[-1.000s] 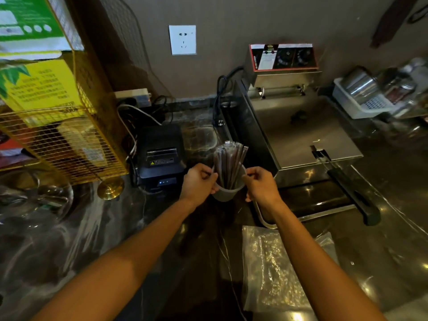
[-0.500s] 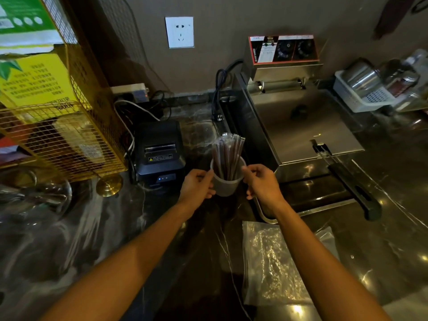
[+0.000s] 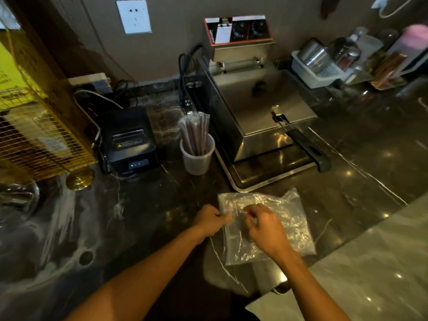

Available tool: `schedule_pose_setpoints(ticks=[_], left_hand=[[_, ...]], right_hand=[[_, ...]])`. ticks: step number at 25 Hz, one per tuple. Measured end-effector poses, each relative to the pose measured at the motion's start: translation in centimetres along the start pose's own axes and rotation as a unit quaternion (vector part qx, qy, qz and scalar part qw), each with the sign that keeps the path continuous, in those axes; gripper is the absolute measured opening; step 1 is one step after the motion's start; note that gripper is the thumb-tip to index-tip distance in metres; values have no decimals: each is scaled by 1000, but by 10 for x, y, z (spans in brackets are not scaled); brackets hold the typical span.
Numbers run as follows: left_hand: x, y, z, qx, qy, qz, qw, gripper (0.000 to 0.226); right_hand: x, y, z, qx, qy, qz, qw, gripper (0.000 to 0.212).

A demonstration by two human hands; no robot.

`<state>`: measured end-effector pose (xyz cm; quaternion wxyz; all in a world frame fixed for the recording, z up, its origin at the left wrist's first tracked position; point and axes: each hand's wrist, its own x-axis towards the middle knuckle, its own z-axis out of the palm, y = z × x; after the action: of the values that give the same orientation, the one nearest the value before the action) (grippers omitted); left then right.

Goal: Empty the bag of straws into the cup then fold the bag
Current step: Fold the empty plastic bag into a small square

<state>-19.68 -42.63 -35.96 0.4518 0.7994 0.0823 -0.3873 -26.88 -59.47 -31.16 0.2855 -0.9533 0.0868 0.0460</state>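
Note:
A translucent plastic cup stands on the dark marble counter, with a bundle of wrapped brown straws upright in it. The clear plastic bag lies flat and crinkled on the counter, nearer to me. My left hand pinches the bag's left edge near its top corner. Just to the right, my right hand rests on top of the bag with its fingers curled on the plastic. Both hands are well away from the cup.
A steel fryer with a black handle sits right of the cup. A black receipt printer stands to the cup's left, beside a gold wire rack. A white basket holding metal jars is at the back right.
Both hands have let go of the cup and come back toward me onto the bag. The cup with the straws now stands alone on the counter.

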Motion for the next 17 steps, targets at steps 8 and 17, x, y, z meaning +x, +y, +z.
schedule_pose_setpoints(ticks=[8, 17], left_hand=[[-38, 10, 3, -122, -45, 40, 991, 22], [-94, 40, -60, -381, -44, 128, 915, 21]], right_hand=[[-70, 44, 15, -24, -114, 8, 993, 101], [-57, 19, 11, 178, 38, -31, 983, 35]])
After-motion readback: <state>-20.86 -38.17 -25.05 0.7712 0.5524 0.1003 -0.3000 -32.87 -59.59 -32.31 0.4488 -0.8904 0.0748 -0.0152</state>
